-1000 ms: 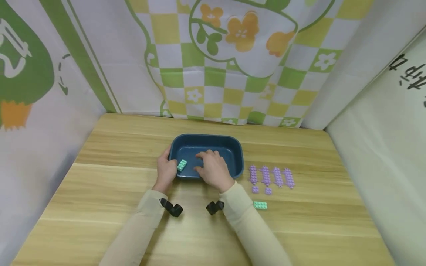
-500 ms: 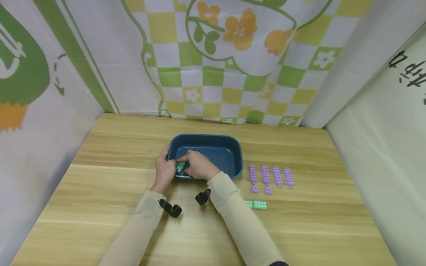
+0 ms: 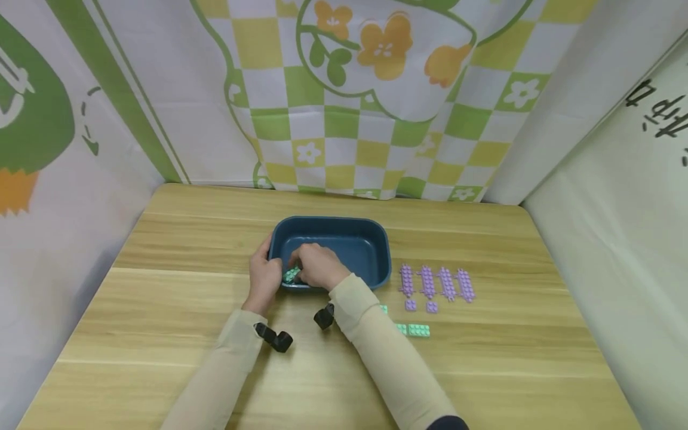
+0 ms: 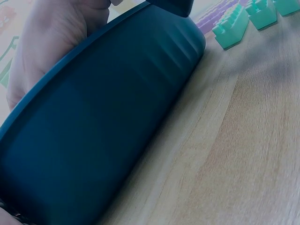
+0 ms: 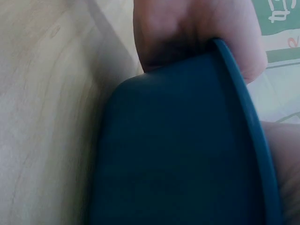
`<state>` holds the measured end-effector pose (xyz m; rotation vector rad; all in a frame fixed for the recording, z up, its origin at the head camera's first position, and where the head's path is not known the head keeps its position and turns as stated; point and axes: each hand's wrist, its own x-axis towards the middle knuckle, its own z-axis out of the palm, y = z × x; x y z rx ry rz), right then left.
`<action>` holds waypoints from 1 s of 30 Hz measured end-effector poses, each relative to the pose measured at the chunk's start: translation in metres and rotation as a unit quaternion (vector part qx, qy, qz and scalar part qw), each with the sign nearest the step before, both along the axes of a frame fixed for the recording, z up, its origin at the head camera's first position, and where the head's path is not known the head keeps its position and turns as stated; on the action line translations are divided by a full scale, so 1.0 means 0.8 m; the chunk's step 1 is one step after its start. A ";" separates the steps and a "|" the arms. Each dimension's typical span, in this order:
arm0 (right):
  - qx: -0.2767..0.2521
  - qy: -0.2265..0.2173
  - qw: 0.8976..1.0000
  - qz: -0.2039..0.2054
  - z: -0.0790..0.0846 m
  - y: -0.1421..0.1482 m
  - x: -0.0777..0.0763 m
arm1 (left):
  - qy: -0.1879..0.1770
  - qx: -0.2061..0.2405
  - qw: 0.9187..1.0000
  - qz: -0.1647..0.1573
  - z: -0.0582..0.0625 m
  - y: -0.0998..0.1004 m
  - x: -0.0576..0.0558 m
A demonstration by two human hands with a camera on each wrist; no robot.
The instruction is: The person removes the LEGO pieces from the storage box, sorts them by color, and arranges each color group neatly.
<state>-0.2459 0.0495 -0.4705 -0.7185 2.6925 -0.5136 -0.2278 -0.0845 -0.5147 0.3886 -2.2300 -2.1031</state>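
Note:
A dark blue plastic tub (image 3: 344, 224) sits on the wooden table. My left hand (image 3: 264, 278) grips its left end, thumb over the rim and fingers along the outer wall; in the right wrist view that left hand (image 5: 201, 28) wraps the corner. Inside the tub, at the near left corner, lies a mint green building brick (image 3: 291, 275) with studs. My right hand (image 3: 318, 266) reaches over the near wall and pinches this brick, its fingertips partly hidden. The left wrist view has the right hand (image 4: 61, 42) behind the tub's wall (image 4: 93, 108).
Right of the tub, several long purple pieces (image 3: 427, 280) lie in a row, with two small purple bricks (image 3: 411, 305) below them. Nearer the front are green bricks (image 3: 419, 330), some partly covered by the right sleeve (image 3: 384, 346). A patterned curtain (image 3: 355, 137) hangs behind the table.
My right hand has moved left inside the tub, from its middle to the green brick, and its fingers have closed in on it. The left hand keeps its grip on the tub.

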 end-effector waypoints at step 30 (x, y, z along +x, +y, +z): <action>-0.153 0.307 0.937 -0.072 0.033 0.223 0.168 | -0.014 -0.001 1.000 0.001 0.006 0.007 0.002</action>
